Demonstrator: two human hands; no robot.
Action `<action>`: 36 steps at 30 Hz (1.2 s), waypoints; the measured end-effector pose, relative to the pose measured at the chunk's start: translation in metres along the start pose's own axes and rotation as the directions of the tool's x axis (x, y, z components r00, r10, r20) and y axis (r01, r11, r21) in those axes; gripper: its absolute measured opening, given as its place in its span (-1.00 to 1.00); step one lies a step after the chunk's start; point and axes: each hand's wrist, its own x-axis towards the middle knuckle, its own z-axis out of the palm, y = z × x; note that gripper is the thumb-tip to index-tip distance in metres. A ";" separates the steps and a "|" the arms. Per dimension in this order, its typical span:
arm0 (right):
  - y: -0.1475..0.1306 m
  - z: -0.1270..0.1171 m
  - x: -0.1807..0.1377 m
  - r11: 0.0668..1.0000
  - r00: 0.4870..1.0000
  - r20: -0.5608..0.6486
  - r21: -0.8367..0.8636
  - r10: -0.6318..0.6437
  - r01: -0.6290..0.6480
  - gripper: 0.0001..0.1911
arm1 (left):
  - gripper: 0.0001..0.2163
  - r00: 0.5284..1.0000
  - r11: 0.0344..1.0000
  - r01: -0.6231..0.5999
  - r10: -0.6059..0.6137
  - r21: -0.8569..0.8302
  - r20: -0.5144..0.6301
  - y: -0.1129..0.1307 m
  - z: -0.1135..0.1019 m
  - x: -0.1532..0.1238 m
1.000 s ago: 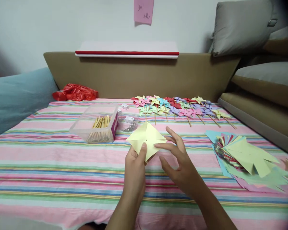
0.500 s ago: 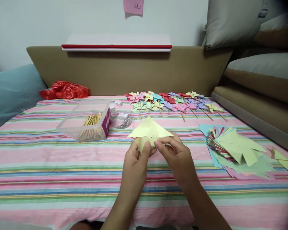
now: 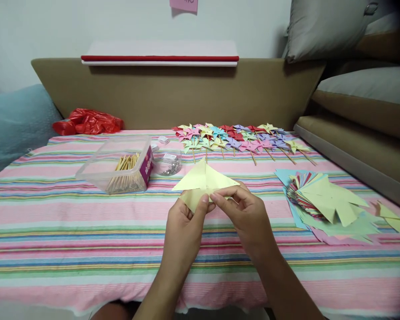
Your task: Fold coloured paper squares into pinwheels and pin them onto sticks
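A pale yellow pinwheel paper, cut and creased with pointed flaps, is held up over the striped cloth. My left hand pinches its lower left part, thumb on the front and fingers behind. On the right side of the same paper, my right hand is closed, its thumb and index finger pressing near the paper's middle. The two thumbs are close together. Whether a pin sits under the fingertips cannot be made out.
A clear plastic box of wooden sticks stands left, beside a small tub of metal pins. Finished pinwheels lie at the back. Right, there is a stack of cut papers. A red plastic bag lies back left.
My right thumb and index finger have shifted slightly left toward the paper's middle, covering the small hole seen before. The whole view has tilted a little.
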 end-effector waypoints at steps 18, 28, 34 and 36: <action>-0.003 -0.001 0.001 0.959 0.974 -0.179 0.273 0.136 -0.083 -0.60 | -0.79 0.992 0.974 -0.122 0.124 0.191 0.001 0.005 -0.006 -0.001; -0.021 -0.029 -0.002 0.906 0.853 0.411 0.128 0.321 -0.403 -0.62 | -0.41 0.960 0.985 0.054 -0.096 0.163 0.264 0.022 -0.025 -0.002; -0.012 -0.024 -0.002 0.901 0.846 0.386 0.077 0.368 -0.427 -0.64 | -0.45 0.942 0.955 0.076 -0.162 0.285 0.293 0.020 -0.037 -0.001; -0.009 -0.023 -0.002 0.908 0.847 0.379 0.040 0.373 -0.418 -0.65 | -0.50 0.923 0.939 0.081 -0.197 0.333 0.331 0.021 -0.039 0.000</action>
